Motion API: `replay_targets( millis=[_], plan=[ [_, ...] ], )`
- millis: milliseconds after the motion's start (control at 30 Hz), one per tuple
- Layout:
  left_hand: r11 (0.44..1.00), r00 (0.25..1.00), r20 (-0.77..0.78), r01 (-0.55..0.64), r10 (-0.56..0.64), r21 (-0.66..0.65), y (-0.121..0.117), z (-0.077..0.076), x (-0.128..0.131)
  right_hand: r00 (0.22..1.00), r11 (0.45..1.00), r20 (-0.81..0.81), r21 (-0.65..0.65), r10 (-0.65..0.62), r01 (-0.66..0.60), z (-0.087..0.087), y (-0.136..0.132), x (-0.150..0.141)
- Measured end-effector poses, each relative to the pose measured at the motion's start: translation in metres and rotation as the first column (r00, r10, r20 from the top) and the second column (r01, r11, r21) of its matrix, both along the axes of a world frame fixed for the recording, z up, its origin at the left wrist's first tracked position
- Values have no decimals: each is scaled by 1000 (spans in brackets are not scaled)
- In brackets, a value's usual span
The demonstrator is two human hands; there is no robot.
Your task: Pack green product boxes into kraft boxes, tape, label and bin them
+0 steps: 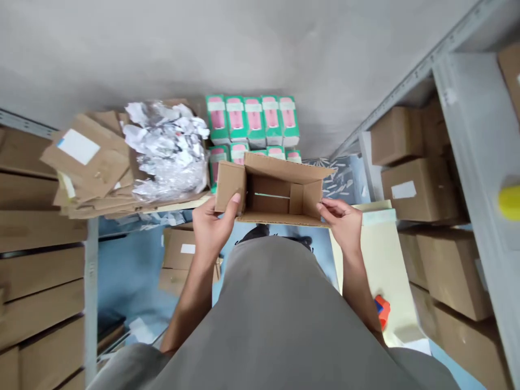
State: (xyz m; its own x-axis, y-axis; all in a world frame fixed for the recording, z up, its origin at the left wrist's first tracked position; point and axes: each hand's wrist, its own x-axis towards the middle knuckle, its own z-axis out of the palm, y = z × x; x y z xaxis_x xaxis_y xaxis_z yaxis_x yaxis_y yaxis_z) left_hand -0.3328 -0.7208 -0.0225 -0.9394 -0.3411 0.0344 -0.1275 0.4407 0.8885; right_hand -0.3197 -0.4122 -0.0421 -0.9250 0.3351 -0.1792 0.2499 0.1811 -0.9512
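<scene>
A brown cardboard box [284,172] is held up in front of me, with its open top toward me and flaps standing out. Inside, I see its bottom, where a thin light slit runs along the seam. My left hand [213,227] grips the box's left end, thumb on the outside of the flap. At the right end, my right hand [342,219] pinches the lower corner between thumb and fingers. Just behind the box stand several green-and-pink product boxes [254,116], set in rows; the nearer row is partly hidden by the cardboard.
Flattened cardboard [89,162] and crumpled wrapping [168,151] are piled at left. Shelves of cartons [40,271] flank me, with more cartons [455,271] on the right. An orange-and-blue object [382,311] lies on the pale board [379,254]. Another carton [179,249] sits low at left.
</scene>
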Motion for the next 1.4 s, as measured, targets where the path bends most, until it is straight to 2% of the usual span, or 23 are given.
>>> replay_targets(
  millis=[100,167,300,367,433,500,600,667,733,800,833,900,967,1033,1100,1167,1233,1333,1400],
  plan=[
    [998,1000,-11,28,-28,48,-49,-12,-23,998,998,-3,29,55,-55,-6,-42,-47],
    [993,997,25,75,-78,94,-73,-24,-36,997,996,15,61,69,-70,-16,-60,-71],
    [964,973,108,181,-205,194,-103,-42,-55,994,993,88,96,63,-71,-33,-80,-99],
    [960,970,101,196,-219,198,-116,-47,-65,992,993,106,99,61,-72,-38,-86,-105],
    [984,987,67,140,-148,111,-132,-50,-78,993,992,102,106,56,-67,-39,-89,-108],
    [994,997,34,67,-64,-86,-148,-56,-94,994,991,94,120,50,-61,-39,-90,-111],
    [917,996,74,83,-59,-391,-167,-72,-119,993,988,105,132,61,-75,-36,-91,-114],
    [866,987,134,142,-87,-479,-173,-83,-131,991,987,116,136,71,-87,-34,-91,-115],
    [847,982,155,170,-105,-504,-178,-90,-136,989,986,123,138,77,-94,-31,-92,-116],
    [851,987,122,149,-101,-504,-181,-85,-135,989,985,125,140,80,-97,-30,-94,-117],
    [860,992,88,121,-90,-496,-182,-77,-131,989,985,125,142,80,-98,-29,-95,-117],
    [893,998,-4,55,-64,-447,-179,-52,-122,989,984,125,143,85,-102,-28,-96,-118],
    [939,992,-106,22,-62,-342,-169,-18,-112,987,984,126,138,98,-115,-29,-96,-119],
    [973,972,-196,91,-134,-212,-151,13,-105,985,983,131,129,116,-133,-30,-94,-120],
    [956,934,-229,240,-275,-170,-127,34,-101,981,980,140,130,131,-149,-31,-92,-122],
    [899,879,-212,387,-427,-205,-106,38,-103,978,977,150,133,144,-164,-32,-90,-124],
    [832,833,-161,473,-529,-288,-93,29,-107,974,974,156,131,161,-182,-33,-89,-125],
    [766,827,-50,494,-560,-411,-89,10,-111,970,970,158,126,186,-206,-33,-87,-128],
    [755,844,6,483,-536,-443,-94,4,-111,968,969,160,123,194,-214,-33,-87,-130]
  ],
)
